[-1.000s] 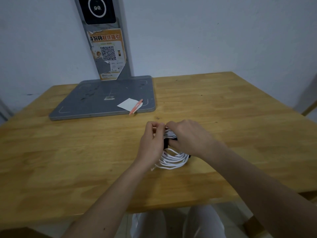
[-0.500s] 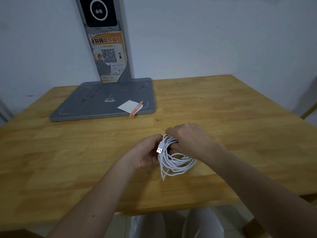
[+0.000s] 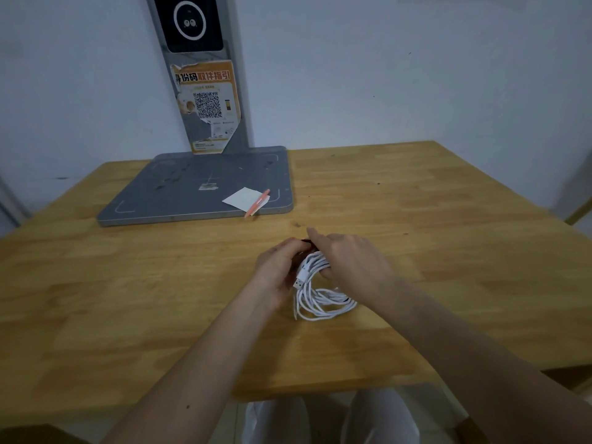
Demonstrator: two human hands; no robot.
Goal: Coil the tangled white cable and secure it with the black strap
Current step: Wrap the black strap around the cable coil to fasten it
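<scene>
The white cable [image 3: 320,299] is gathered into a coil on the wooden table [image 3: 448,251], its loops fanning out toward me and a USB plug sticking out at its left side. My right hand [image 3: 349,261] grips the far end of the coil from the right, its index finger stretched forward. My left hand [image 3: 278,267] curls against the coil's left side. A small dark bit of the black strap [image 3: 306,241] shows between my two hands at the top of the bundle; the rest of it is hidden.
A grey flat base [image 3: 195,190] with an upright post bearing a QR-code poster stands at the back left. A white paper slip [image 3: 245,198] and an orange pen [image 3: 258,203] lie on its right corner. The table's near edge is close to my lap.
Both hands have shifted slightly with the coil. My right index finger has stretched out, and my left hand has moved up to the top of the bundle where the strap shows.
</scene>
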